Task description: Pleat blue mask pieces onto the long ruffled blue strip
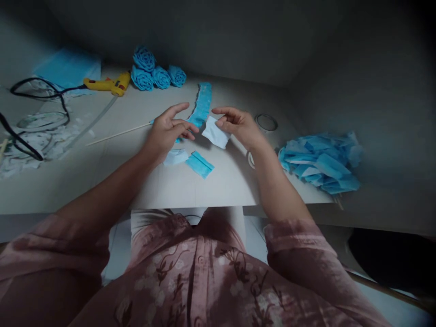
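1. Right hand (236, 125) is pinching a white piece (216, 133) between thumb and fingers, above the middle of the table (163, 193).
2. Left hand (168, 127) is hanging with fingers loosely parted, no clear grasp showing; a thin stick (119, 133) is passing behind it, contact: cannot tell.
3. Key relation: white piece is sitting to the right of the left fingertips, gap between; its long axis is slanting slightly, far left to near right. Right hand is nearer, already touching.
4. Relative to the right hand, white piece is lying on its left, toward the table's front edge.
5. Blue strip (203, 102) is stretching lengthwise toward the back edge, between and beyond the hands.
6. Blue folded piece (200, 164) is lying nearer the front edge, pale piece (175, 156) just beside.
7. Blue pile (320, 163) is filling the front right corner; blue roses (143, 78) are standing near the back edge.
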Action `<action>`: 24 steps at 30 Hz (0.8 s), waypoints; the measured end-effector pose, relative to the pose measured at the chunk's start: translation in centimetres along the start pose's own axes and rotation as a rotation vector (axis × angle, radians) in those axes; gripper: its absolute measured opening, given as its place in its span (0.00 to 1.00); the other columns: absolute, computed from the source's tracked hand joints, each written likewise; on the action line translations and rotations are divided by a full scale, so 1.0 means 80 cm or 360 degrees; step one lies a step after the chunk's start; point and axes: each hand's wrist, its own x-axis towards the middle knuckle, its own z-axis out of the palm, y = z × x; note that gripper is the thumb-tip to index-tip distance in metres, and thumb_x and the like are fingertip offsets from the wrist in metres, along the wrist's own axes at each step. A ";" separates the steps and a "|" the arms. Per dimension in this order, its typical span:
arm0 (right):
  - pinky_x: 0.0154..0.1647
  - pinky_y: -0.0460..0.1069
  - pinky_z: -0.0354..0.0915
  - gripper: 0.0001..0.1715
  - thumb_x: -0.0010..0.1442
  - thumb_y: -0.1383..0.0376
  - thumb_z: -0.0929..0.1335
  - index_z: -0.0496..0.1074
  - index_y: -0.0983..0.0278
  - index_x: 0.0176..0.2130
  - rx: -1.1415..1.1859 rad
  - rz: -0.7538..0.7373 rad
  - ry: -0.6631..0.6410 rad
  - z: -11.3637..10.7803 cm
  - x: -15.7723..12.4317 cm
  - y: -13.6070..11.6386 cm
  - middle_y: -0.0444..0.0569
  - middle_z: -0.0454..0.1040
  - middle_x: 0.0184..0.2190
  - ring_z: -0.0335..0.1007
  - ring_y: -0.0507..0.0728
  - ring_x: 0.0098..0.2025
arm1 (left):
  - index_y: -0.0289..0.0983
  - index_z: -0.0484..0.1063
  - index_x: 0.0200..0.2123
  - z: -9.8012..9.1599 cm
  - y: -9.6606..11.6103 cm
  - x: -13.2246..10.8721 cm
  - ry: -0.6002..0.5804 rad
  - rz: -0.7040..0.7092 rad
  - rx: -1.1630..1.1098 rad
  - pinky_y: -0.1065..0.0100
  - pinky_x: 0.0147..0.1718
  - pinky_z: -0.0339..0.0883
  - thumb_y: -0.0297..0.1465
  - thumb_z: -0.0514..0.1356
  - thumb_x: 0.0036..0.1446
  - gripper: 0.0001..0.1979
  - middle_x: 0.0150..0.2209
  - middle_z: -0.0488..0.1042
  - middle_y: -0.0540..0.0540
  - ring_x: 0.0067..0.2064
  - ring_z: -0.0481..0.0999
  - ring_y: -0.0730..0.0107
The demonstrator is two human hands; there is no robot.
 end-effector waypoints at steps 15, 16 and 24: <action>0.54 0.56 0.67 0.11 0.69 0.57 0.71 0.83 0.60 0.43 -0.1066 -0.0449 0.0080 0.011 -0.031 -0.031 0.52 0.85 0.41 0.76 0.62 0.45 | 0.40 0.76 0.56 0.005 0.003 0.001 0.0054 0.0120 0.0052 0.60 0.38 0.75 0.35 0.63 0.65 0.18 0.34 0.83 0.45 0.29 0.80 0.65; 0.50 0.55 0.66 0.11 0.69 0.58 0.71 0.83 0.61 0.41 -0.1172 -0.0381 -0.0004 0.021 -0.043 -0.041 0.52 0.84 0.38 0.75 0.61 0.42 | 0.40 0.76 0.56 0.006 0.003 0.000 0.0051 0.0119 0.0053 0.60 0.38 0.75 0.36 0.63 0.65 0.17 0.33 0.83 0.45 0.30 0.80 0.65; 0.33 0.51 0.54 0.04 0.63 0.65 0.73 0.76 0.61 0.34 -0.1243 0.0099 -0.0209 0.065 -0.099 -0.036 0.48 0.80 0.33 0.67 0.55 0.32 | 0.39 0.79 0.51 0.011 0.010 -0.005 -0.0007 0.0137 0.0023 0.62 0.37 0.74 0.35 0.64 0.64 0.14 0.32 0.81 0.45 0.30 0.79 0.65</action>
